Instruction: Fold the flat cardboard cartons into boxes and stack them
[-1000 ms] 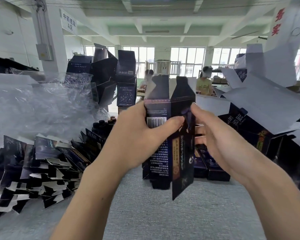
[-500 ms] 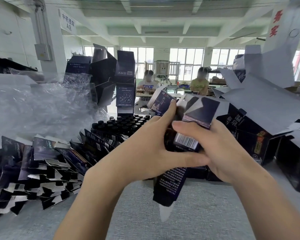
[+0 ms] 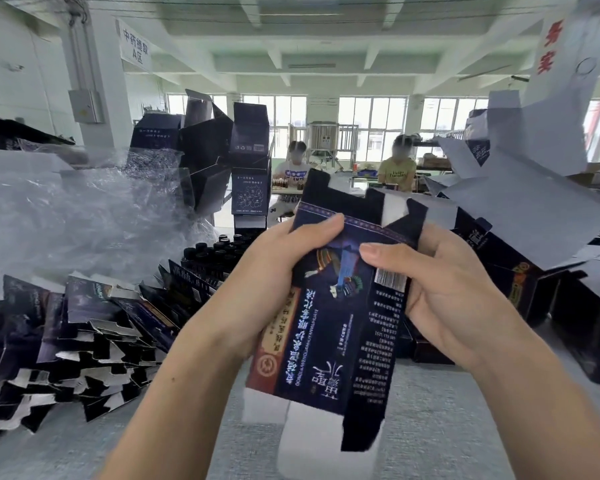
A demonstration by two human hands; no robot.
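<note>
Since a moment before we had turned the carton, printed front facing us, above the grey table, our left hand and right hand gripped its upper sides.

A factory packing hall; heaps of flat cartons; dark bottles; seated workers behind
</note>
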